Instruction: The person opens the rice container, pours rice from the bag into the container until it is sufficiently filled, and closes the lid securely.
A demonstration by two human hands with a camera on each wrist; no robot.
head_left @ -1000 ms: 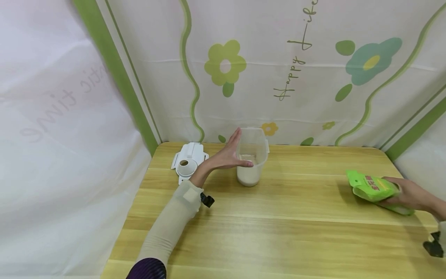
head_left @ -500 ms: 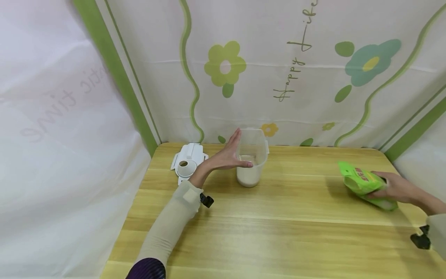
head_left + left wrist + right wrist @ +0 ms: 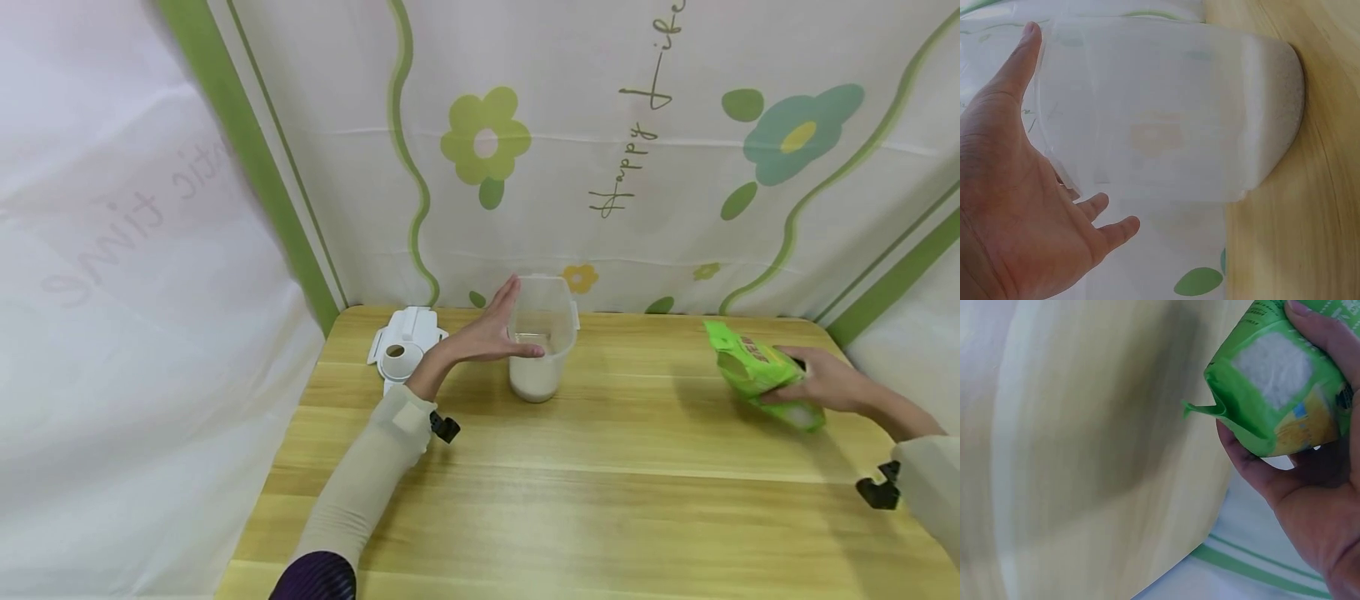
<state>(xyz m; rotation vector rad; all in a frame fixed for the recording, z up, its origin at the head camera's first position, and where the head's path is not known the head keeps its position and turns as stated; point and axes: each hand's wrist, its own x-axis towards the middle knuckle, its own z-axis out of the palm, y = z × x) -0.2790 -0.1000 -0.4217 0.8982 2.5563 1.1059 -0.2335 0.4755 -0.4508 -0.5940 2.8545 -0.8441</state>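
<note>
Okay, my right hand point(image 3: 813, 385) grips the green rice bag point(image 3: 753, 371) above the table's point(image 3: 600, 467) right side, its torn mouth gaping toward the clear plastic container point(image 3: 542, 337) well apart at centre-back; my left hand point(image 3: 487, 333) is flat and wide against that container's side, not wrapped; risk as I see it: the tilted bag could spill grains early; an unclasped container could tip.
</note>
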